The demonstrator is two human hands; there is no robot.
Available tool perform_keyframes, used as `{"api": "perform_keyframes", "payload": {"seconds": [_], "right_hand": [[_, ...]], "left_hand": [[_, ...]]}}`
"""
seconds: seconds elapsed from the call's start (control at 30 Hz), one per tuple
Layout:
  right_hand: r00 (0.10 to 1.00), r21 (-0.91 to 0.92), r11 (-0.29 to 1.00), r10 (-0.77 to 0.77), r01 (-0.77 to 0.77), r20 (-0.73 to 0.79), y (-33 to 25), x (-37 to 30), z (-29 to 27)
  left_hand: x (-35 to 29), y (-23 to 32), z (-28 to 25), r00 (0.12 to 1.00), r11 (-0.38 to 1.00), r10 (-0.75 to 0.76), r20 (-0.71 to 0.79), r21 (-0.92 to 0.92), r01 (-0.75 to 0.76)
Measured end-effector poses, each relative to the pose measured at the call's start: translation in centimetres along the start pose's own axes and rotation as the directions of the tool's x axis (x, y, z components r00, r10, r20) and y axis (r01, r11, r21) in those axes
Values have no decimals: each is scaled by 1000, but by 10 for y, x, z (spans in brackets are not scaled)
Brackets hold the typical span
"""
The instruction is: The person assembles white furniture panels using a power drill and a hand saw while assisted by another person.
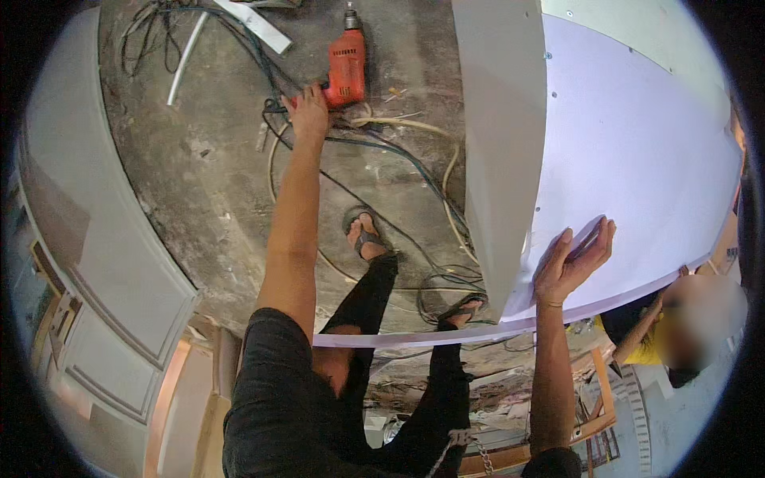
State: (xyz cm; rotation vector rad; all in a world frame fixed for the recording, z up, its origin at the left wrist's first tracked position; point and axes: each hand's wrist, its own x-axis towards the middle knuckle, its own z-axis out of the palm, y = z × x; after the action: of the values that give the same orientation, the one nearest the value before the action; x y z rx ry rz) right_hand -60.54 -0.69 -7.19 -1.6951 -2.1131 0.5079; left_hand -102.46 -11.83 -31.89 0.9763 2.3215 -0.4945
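Note:
A red power drill (347, 68) lies on the floor at the top middle, its chuck toward the far side. My left hand (309, 114) reaches down and has its fingers round the drill's handle, which is mostly hidden. To the right, a large white panel (629, 151) with screws along its edge stretches beside me. My right hand (575, 267) is at this panel's near part, fingers apart and slightly curled, holding nothing. Whether the fingertips touch the surface is hard to tell.
Dark and cream cables (414, 163) run across the concrete floor (215, 183) round my feet. White strips (259, 25) lie at the top. Grey panelled boards (76, 199) stand at left. Another person (637, 331) is at the lower right, past the panel's edge.

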Motion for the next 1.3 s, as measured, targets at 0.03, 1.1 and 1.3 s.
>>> {"api": "perform_keyframes", "payload": {"seconds": [0.03,1.1,1.3], "right_hand": [[1000,-35,999,-10,10,24,-3,-3,0],[664,690,160,-191,-706,723,-20,-304,-319],[457,565,-479,333,-672,825,1,-315,-328]], "left_hand": [[1,-9,-3,997,991,73,-19,114,-70],[-735,65,-64,905,544,190,-381,-726,-420],[-751,157,-93,825,675,486,-287,-476,-564]]}}
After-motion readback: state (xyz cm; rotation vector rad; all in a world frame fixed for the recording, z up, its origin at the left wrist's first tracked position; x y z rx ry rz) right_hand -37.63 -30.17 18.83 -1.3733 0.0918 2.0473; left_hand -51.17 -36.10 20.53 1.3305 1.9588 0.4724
